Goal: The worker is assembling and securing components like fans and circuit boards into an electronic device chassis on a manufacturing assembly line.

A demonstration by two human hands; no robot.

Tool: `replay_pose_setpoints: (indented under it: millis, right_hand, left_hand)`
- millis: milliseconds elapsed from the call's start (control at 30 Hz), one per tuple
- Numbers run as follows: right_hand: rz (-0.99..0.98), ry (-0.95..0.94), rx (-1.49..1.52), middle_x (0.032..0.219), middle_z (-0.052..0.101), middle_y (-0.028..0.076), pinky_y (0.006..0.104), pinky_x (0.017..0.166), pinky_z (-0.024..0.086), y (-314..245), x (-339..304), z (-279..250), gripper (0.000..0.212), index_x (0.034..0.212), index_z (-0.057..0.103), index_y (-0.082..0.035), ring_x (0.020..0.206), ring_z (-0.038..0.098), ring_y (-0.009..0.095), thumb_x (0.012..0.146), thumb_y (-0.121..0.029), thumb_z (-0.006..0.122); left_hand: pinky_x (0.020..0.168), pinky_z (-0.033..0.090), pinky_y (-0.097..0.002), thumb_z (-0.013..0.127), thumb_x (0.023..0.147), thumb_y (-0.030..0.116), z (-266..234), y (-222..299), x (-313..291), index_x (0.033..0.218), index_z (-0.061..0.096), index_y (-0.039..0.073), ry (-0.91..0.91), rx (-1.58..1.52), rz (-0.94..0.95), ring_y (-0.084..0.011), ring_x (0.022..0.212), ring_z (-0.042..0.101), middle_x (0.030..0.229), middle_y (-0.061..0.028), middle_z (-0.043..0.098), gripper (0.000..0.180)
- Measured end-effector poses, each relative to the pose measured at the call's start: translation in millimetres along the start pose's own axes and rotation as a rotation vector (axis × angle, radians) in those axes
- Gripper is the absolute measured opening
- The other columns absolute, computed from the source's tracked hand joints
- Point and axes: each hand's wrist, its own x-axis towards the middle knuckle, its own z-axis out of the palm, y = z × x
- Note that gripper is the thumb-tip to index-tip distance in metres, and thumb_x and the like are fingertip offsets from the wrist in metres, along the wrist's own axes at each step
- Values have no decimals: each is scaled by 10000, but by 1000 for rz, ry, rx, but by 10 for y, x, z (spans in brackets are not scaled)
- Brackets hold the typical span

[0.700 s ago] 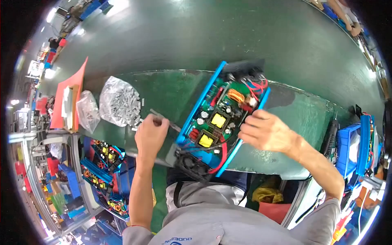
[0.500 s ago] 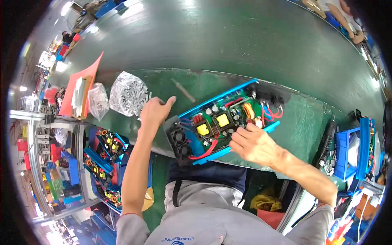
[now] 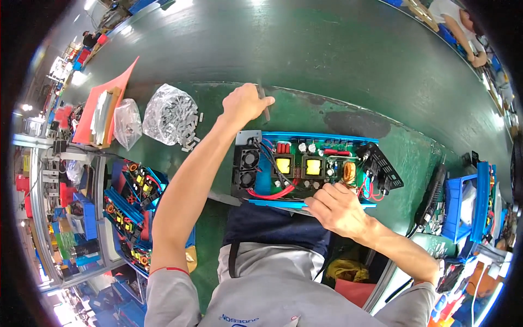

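Observation:
An opened power inverter [image 3: 294, 186] lies on the bench before me, with a green circuit board, yellow-wrapped transformers, twin black fans and blue side rails. My right hand [image 3: 340, 210] is closed over its near rail at the right, beside a copper coil [image 3: 349, 172]; its fingertips are partly hidden. Beyond the inverter, my left hand [image 3: 245, 106] is closed around a slim grey tool [image 3: 267, 113], blurred and partly covered, so its kind is unclear. A black slotted end plate [image 3: 385, 166] hangs at an angle at the inverter's right end, with red and blue wires next to it.
To the left lie a clear bag of small grey pieces [image 3: 171, 117], another clear bag [image 3: 128, 125] and a pink folder [image 3: 114, 90]. A bin of similar boards [image 3: 131, 218] stands lower left. At right are a blue bin [image 3: 457, 210] and a black tool [image 3: 430, 199].
The inverter has turned from slanting to nearly level, its right end coming nearer me, my right hand staying on it. My left hand has moved right and away and taken hold of the slim tool.

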Motion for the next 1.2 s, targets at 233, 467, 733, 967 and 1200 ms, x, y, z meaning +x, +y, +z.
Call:
replay_pose_setpoints:
  millis: [233, 467, 733, 967, 1200]
  right_hand:
    - [2, 99, 8, 734, 503, 8, 335, 594, 400, 77, 190, 79, 232, 904, 702, -69, 666, 528, 190, 719, -142, 820]
    - [114, 106, -33, 786, 571, 12, 335, 568, 407, 61, 536, 295, 263, 930, 705, -79, 667, 551, 189, 706, -112, 839]
    - [337, -82, 9, 839, 626, 52, 359, 611, 483, -133, 1077, 45, 322, 936, 711, -77, 725, 618, 247, 668, -102, 888]
    - [340, -185, -60, 834, 630, 54, 364, 605, 480, -318, 1442, 58, 306, 920, 722, -72, 696, 612, 238, 665, -83, 889]
    - [443, -128, 8, 877, 635, 66, 365, 602, 496, -448, 1238, 199, 346, 977, 705, -64, 712, 624, 258, 679, -76, 881]
  left_hand:
    - [708, 526, -412, 702, 913, 384, -98, -451, 112, 969, 676, -7, 134, -22, 171, -275, 734, 699, 840, -162, 701, 395]
    - [720, 547, -267, 701, 969, 122, -380, -775, -708, 1147, 656, -15, 374, -784, 228, -142, 822, 710, 956, -84, 703, 229]
    - [614, 422, -207, 619, 1010, 77, -140, -1530, -1520, 1179, 640, -18, 322, -836, -24, -62, 680, 516, 872, -4, 589, 195]
    - [655, 373, -233, 578, 1030, 166, -34, -1663, -1589, 1172, 608, 14, 168, -1044, -116, -64, 743, 440, 828, 10, 523, 210]
    - [564, 336, -311, 859, 821, 272, 33, -1226, -1304, 925, 532, -4, 215, -868, 182, -134, 643, 378, 816, -48, 460, 441]
